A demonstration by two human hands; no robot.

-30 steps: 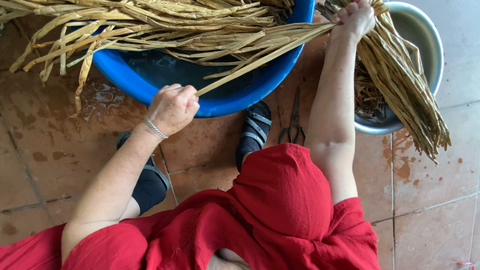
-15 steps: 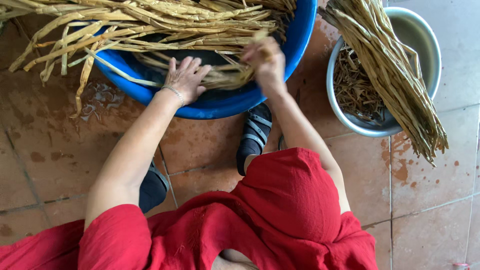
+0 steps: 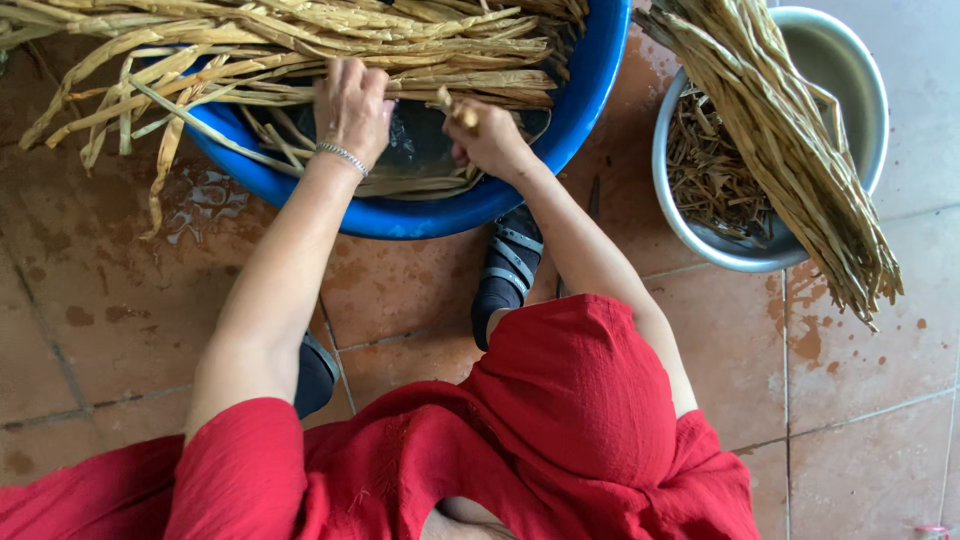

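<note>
Wet terracotta tiles, blue plastic basin (image 3: 600, 90), both hands' grip pinching dry fibrous leaf strips (image 3: 300, 40).

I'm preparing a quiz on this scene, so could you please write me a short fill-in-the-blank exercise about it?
1. Both hands reach into the ____ basin full of dried leaves.
2. The left hand wears a ____ at the wrist.
3. A bundle of leaves lies across the ____ bowl.
4. The right hand grips a leaf; the person's clothes are ____.

Missing words: blue; bracelet; metal; red
</note>
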